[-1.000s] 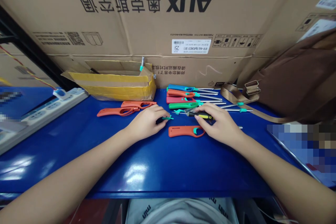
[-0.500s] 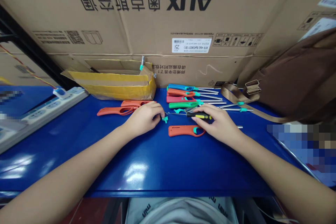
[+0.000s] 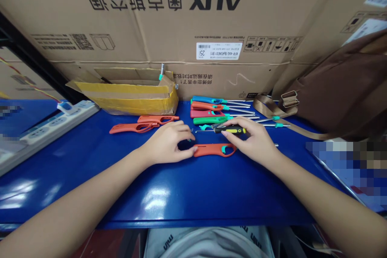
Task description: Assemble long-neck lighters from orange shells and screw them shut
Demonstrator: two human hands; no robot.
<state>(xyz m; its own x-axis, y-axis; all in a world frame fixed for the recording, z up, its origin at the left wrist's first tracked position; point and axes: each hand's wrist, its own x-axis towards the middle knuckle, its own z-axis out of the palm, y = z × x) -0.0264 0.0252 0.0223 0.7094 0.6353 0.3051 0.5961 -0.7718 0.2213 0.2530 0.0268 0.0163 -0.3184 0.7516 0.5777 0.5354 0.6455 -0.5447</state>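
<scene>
My right hand is closed around the black-and-yellow handle of a screwdriver, whose thin shaft points left. My left hand has its thumb and fingers apart and grips nothing. Its thumb tip reaches the left end of an orange lighter with a teal trigger, lying flat below the screwdriver. Under the left fingers, a small teal piece is almost wholly hidden. Tiny metal bits lie by those fingertips. Behind the left hand are two orange handle shells.
Several coloured lighters with metal tubes lie in a row at the back. A yellow-taped box stands left of them, near a white power strip. A brown bag with a strap sits at right, before a large cardboard box.
My left hand has opened from a pinch near the small teal piece and come forward, its thumb now at the orange lighter's end. The right hand keeps the screwdriver almost still.
</scene>
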